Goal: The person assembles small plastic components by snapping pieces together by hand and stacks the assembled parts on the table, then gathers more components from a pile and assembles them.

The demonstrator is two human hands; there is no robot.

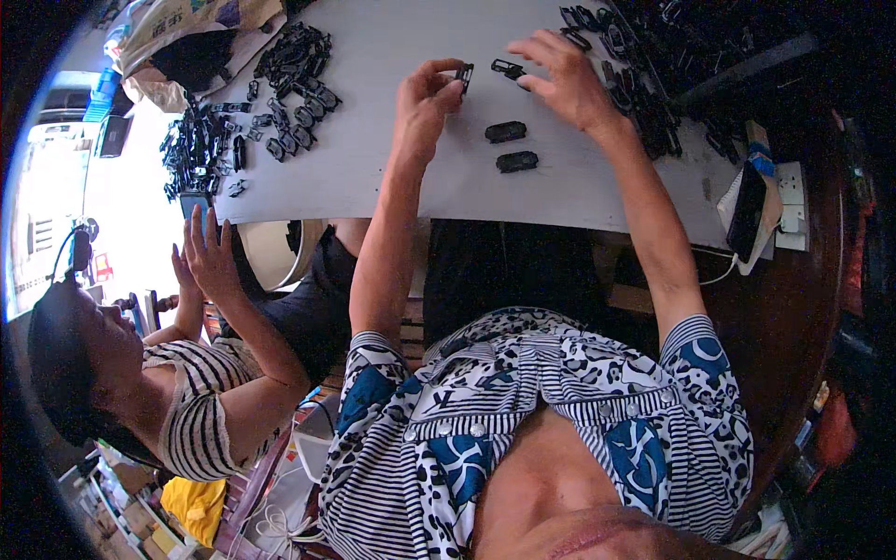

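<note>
- Here, the left hand (425, 93) pinches a small black clip (465, 77) above the tabletop (392, 159).
- The right hand (565, 79) grips another black piece (509, 68); two assembled pieces (506, 132) lie just below.

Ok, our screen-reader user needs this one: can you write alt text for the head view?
Seen from above, a person's left hand pinches a small black plastic part over a grey table, while the right hand rests on another black part. Two more pieces lie between them; piles sit at both sides.
</note>
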